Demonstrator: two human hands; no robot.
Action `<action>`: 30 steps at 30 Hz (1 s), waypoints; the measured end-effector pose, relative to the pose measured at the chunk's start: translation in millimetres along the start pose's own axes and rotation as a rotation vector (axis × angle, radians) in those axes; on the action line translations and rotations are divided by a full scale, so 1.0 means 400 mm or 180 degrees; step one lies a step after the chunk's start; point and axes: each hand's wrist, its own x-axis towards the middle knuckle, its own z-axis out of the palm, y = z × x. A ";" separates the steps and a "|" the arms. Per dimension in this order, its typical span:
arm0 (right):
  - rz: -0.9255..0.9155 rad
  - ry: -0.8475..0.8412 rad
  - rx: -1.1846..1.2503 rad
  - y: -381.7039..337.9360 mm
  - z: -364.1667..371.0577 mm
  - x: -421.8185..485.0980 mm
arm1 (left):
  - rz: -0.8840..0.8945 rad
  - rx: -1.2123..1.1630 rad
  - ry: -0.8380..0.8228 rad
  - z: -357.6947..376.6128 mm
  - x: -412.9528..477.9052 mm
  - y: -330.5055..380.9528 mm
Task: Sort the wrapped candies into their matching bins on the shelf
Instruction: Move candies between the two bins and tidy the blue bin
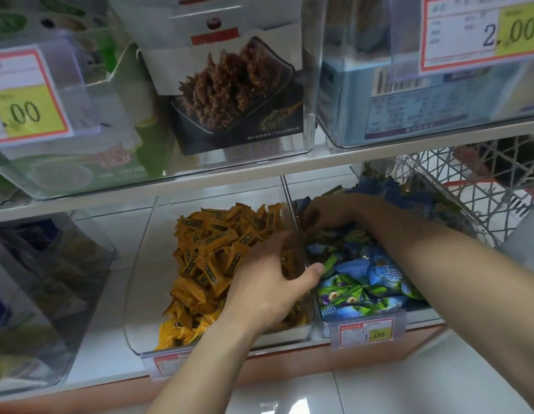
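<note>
Orange candies (pixel 206 258) fill the left bin (pixel 134 297) on the lower shelf. Blue-green candies (pixel 361 279) fill the right bin (pixel 324 322) beside it. The right hand (pixel 328 213) reaches deep into the blue-green pile, fingers curled, probably hunting strays. Its fingertips are buried, so I cannot tell if it grips anything. The left hand (pixel 265 282) straddles the wall between bins, thumb to the right. Its fingers are spread on the orange side, blurred behind plastic. A basket (pixel 468 186) is cut off at right.

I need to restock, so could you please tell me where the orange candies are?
Head view, centre: the orange candies fill the clear bin on the lower shelf, left of the blue-and-green candies, with the left hand on them.
</note>
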 end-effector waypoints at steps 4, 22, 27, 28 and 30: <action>-0.0225 0.0321 0.0290 0.007 -0.005 -0.008 | 0.0023 -0.0047 0.0005 -0.004 0.002 -0.001; -0.0539 0.1647 0.2623 -0.171 -0.027 -0.262 | 0.0196 -0.0931 0.0986 -0.001 0.022 0.054; -0.0571 0.1323 0.3905 -0.259 0.024 -0.252 | 0.0024 -0.1374 0.1560 -0.023 0.021 0.038; -0.0560 0.1223 0.4066 -0.270 0.026 -0.248 | -0.0094 -0.1604 0.1567 -0.031 0.023 0.027; -0.0504 0.1190 0.3759 -0.286 0.029 -0.236 | -0.0359 -0.1971 0.1490 -0.047 0.027 0.009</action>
